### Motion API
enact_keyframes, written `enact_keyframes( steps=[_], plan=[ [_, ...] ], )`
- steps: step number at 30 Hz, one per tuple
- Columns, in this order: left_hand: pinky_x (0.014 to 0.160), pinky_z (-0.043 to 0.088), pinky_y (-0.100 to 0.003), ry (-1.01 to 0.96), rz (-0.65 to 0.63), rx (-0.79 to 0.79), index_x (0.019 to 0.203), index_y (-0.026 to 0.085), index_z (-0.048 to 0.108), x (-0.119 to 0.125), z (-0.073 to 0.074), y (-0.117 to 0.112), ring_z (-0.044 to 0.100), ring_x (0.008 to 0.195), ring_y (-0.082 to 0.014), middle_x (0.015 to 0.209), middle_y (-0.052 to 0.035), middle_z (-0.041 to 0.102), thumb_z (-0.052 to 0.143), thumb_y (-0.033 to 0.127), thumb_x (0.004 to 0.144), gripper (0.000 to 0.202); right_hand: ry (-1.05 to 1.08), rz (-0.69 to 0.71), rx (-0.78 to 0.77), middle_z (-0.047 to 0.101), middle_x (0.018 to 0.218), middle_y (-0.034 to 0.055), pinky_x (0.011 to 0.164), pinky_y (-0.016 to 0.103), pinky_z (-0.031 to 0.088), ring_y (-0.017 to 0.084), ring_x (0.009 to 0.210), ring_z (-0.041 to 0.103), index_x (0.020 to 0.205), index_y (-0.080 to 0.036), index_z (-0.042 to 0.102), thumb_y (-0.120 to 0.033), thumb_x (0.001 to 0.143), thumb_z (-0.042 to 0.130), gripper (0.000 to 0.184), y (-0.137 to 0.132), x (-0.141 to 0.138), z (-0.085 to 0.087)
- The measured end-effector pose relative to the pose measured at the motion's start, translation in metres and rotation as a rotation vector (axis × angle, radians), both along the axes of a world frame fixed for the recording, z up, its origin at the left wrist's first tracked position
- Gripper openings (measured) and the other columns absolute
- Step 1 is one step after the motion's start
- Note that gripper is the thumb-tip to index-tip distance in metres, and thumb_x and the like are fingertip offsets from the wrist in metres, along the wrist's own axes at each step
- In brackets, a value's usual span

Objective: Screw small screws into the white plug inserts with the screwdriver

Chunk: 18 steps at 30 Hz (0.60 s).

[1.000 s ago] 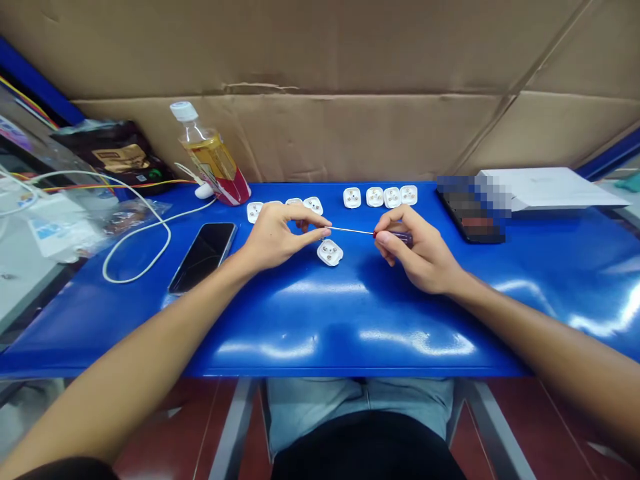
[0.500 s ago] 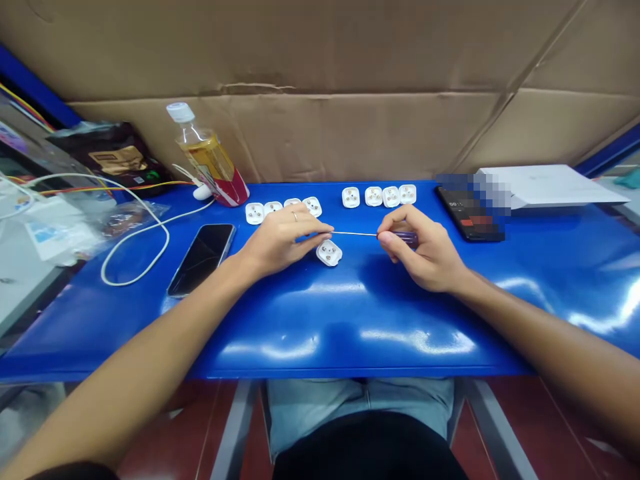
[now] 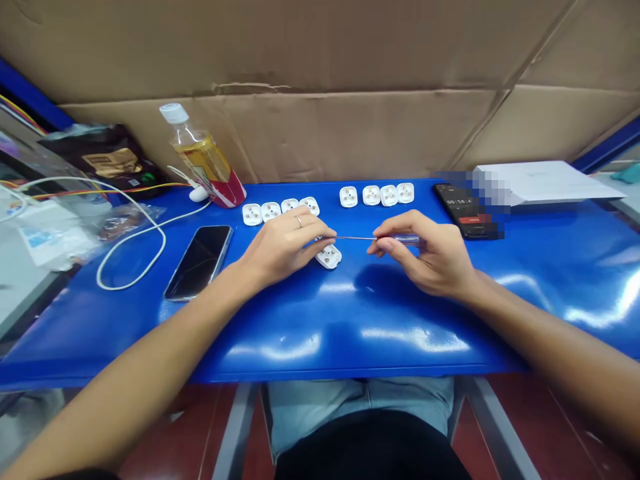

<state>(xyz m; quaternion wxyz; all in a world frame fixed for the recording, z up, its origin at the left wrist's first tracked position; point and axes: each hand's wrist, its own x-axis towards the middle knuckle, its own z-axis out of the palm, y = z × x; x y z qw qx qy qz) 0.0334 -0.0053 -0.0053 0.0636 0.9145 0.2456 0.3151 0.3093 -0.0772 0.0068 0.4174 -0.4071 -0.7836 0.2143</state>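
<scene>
My right hand is closed round the dark handle of a thin screwdriver, whose metal shaft points left. My left hand pinches something tiny at the shaft's tip; I cannot make out what it is. Just below the tip a white plug part lies on the blue table, touching my left fingers. Two rows of like white plug parts stand behind: one row behind my left hand, another further right.
A black phone lies left of my hand, beside a white cable loop. A bottle of yellow drink leans at the back left. A second phone and a white flat box lie at the back right. Cardboard walls the rear.
Both hands have sunk slightly toward the table and the plug part; the view has tipped a little. The left fingers now touch the plug part.
</scene>
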Motion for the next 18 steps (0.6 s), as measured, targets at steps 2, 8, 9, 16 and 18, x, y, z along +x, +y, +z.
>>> enact_keyframes(
  steps=[2,8,9,16,18],
  plan=[
    [0.088,0.054,-0.036,-0.03,0.011,-0.033,0.101,0.021,0.08,0.0014,0.0024,-0.0021,0.072,0.091,-0.022,0.096,-0.0072,0.08,0.068,0.029,0.101,0.015,0.004,0.004,0.012,0.079,0.106,0.0063,0.083,0.042,0.064,0.024,0.092,0.079,0.113,-0.028,0.066,-0.032,0.104,0.066,0.01,-0.0002,0.0008,0.0004],
    [0.085,0.056,-0.032,-0.141,-0.016,-0.107,0.099,0.019,0.081,0.0038,0.005,-0.0063,0.074,0.089,-0.019,0.093,-0.0037,0.082,0.078,0.023,0.095,0.006,-0.002,0.029,0.163,0.078,0.103,0.0043,0.08,0.037,0.066,0.022,0.091,0.08,0.112,-0.026,0.064,-0.024,0.099,0.071,0.015,0.0032,0.0032,-0.0032],
    [0.085,0.056,-0.032,-0.161,-0.008,-0.118,0.099,0.019,0.081,0.004,0.0051,-0.0068,0.075,0.089,-0.0189,0.094,-0.0036,0.083,0.079,0.023,0.094,0.006,0.004,0.024,0.163,0.078,0.103,0.0044,0.079,0.037,0.066,0.022,0.091,0.08,0.112,-0.026,0.064,-0.024,0.099,0.071,0.015,0.0033,0.0031,-0.0039],
    [0.085,0.058,-0.031,-0.167,-0.041,-0.171,0.103,0.019,0.081,0.0028,0.0057,-0.0059,0.077,0.088,-0.019,0.098,-0.0055,0.084,0.083,0.029,0.091,0.015,0.0,0.046,0.157,0.077,0.102,0.0037,0.081,0.034,0.067,0.021,0.091,0.08,0.111,-0.027,0.063,-0.024,0.099,0.071,0.015,0.0039,0.0015,-0.0054],
    [0.085,0.059,-0.032,-0.154,-0.035,-0.186,0.105,0.019,0.082,0.0015,0.0053,-0.0042,0.077,0.089,-0.0196,0.1,-0.0065,0.084,0.084,0.032,0.09,0.02,-0.006,0.041,0.16,0.077,0.102,0.0037,0.082,0.034,0.067,0.02,0.091,0.08,0.112,-0.027,0.063,-0.023,0.099,0.07,0.015,0.0046,0.002,-0.0051]
  ],
)
